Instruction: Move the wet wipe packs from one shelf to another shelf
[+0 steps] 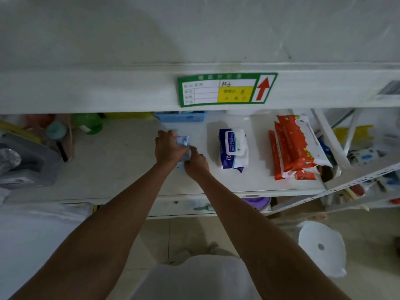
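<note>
On the white middle shelf (121,161), both my hands close around a small pale-blue wet wipe pack (183,141). My left hand (168,148) covers its top and my right hand (195,162) grips its lower right side, so most of the pack is hidden. To the right lies a larger blue-and-white wet wipe pack (233,149) with a flip lid, flat on the shelf. Further right, several orange-and-white wipe packs (296,148) lean together on edge.
The upper shelf's front edge carries a green price label (226,89) with a red arrow. A blue basket (180,116) sits at the back. Green bottle (88,124) and grey container (26,161) stand left. A white stool (322,247) is on the floor at right.
</note>
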### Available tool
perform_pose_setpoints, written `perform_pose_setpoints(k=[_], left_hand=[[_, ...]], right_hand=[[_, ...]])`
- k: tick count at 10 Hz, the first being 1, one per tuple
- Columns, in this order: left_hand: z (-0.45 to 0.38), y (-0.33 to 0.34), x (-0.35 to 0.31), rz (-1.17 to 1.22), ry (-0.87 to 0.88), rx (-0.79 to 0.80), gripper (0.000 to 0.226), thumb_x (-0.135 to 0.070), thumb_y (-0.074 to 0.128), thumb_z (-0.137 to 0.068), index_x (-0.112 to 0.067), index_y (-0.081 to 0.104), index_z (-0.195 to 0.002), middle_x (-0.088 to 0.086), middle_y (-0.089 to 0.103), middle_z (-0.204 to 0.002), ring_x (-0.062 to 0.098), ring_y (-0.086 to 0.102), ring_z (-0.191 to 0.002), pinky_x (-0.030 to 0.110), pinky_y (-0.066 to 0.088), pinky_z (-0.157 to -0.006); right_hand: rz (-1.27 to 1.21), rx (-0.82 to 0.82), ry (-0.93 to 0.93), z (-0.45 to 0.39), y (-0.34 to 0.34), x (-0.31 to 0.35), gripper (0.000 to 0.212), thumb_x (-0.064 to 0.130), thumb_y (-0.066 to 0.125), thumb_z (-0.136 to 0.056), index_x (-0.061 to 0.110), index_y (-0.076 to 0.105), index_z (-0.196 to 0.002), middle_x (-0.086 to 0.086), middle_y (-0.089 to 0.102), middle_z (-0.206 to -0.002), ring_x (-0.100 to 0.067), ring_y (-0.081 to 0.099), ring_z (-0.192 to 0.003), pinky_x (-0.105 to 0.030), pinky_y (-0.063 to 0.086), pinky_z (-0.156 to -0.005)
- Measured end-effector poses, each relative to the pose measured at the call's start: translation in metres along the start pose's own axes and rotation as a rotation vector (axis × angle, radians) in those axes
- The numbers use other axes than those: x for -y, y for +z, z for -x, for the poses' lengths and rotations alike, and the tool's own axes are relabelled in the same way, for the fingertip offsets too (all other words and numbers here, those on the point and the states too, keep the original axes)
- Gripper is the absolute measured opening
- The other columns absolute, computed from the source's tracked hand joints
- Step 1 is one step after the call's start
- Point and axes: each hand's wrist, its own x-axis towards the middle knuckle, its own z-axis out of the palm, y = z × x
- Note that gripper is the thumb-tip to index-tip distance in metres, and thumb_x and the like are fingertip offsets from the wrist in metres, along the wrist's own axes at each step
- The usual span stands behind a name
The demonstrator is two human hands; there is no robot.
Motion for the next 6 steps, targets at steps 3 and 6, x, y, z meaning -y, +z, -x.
perform_pose_setpoints(k=[3, 6], left_hand=[[-0.004, 0.042, 0.036, -0.122, 0.146, 0.1, 0.057, -0.052, 0.081, -0.063, -0.023, 0.073, -0.111, 0.014, 0.061, -0.105, 0.033, 0.06, -0.096, 0.036, 0.049, -0.083], [0.049, 0.014, 0.015, -0.086, 0.185, -0.03, 0.056, -0.05, 0.065, -0.09, -0.029, 0.055, -0.141, 0.01, 0.039, -0.153, 0.038, 0.045, -0.129, 0.051, 0.049, -0.099]], right_hand=[[-0.065, 0.04, 0.081, 0.005, 0.016, -0.021, 0.037, 0.002, 0.046, -0.096, 0.009, 0.056, -0.131, -0.018, 0.058, -0.129, -0.034, 0.06, -0.113, -0.044, 0.051, -0.103], [-0.15, 0.071, 0.092, 0.063, -0.017, 0.003, 0.071, 0.018, 0.051, -0.102, 0.008, 0.012, -0.161, -0.023, 0.03, -0.16, -0.04, 0.039, -0.143, -0.044, 0.038, -0.113]])
